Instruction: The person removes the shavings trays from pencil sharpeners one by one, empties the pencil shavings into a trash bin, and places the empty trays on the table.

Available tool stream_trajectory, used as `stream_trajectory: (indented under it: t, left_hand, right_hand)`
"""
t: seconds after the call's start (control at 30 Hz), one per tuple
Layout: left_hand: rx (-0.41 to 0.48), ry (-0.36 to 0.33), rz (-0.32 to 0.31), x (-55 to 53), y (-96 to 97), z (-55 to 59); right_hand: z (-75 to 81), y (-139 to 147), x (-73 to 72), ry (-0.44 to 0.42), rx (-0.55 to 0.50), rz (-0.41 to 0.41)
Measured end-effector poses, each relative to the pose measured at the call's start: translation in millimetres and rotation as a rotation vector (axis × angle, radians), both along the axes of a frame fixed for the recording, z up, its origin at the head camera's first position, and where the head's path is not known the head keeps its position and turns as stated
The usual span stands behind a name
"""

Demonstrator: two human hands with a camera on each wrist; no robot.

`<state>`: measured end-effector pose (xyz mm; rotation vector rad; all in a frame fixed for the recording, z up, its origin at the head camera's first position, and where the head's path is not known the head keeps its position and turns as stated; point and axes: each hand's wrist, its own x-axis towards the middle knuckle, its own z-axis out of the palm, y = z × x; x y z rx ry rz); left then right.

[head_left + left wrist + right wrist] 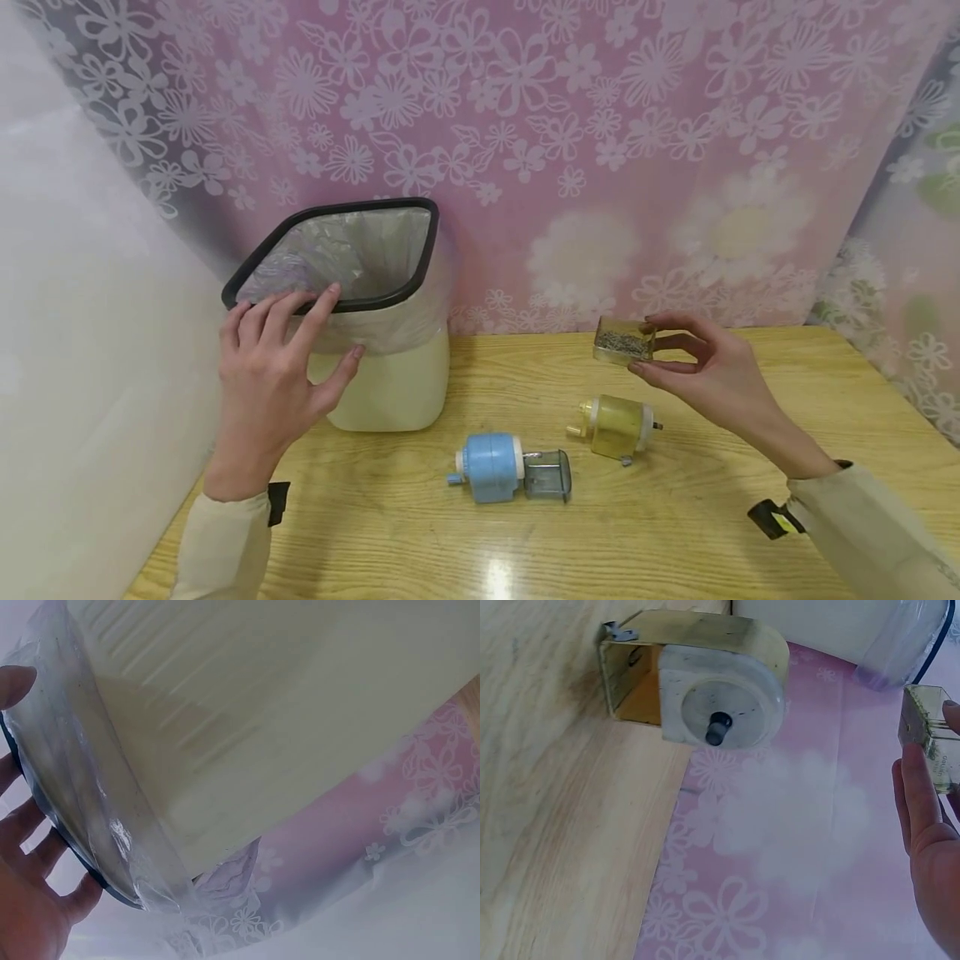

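My right hand (pixel 708 367) pinches a small clear shavings drawer (pixel 622 342) between thumb and fingers, raised above the table. Dark pencil shavings lie inside it. Below it, a yellow pencil sharpener (pixel 619 427) lies on its side; the right wrist view shows its drawer slot vacant. My left hand (pixel 273 362) grips the near rim of a cream trash bin (pixel 390 392), fingers over the black rim and thumb on the outside. A plastic bag (pixel 82 742) lines the bin and folds over its edge. A blue pencil sharpener (pixel 491 468) lies nearer me with its grey drawer (pixel 547 475) pulled out.
Everything stands on a light wooden table (pixel 420 542). A pink flowered curtain (pixel 510 192) hangs along the back, and a white wall (pixel 90 317) rises at the left, close to the bin.
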<state>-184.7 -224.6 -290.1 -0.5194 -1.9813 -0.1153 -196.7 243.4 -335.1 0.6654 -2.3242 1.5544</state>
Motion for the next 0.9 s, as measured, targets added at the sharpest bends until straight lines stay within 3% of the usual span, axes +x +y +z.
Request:
stream_trajectory:
  t: [0.47,0.9]
  left_hand:
    - [-0.026,-0.055,-0.021,-2.1,-3.5,4.4]
    - [-0.026,-0.075,-0.015,-1.4,-4.3,5.7]
  right_hand:
    - [12.7,-35.8,-32.0,-0.009,-0.036,-0.019]
    - [25.3,-68.4,-52.2,0.012,-0.068,0.038]
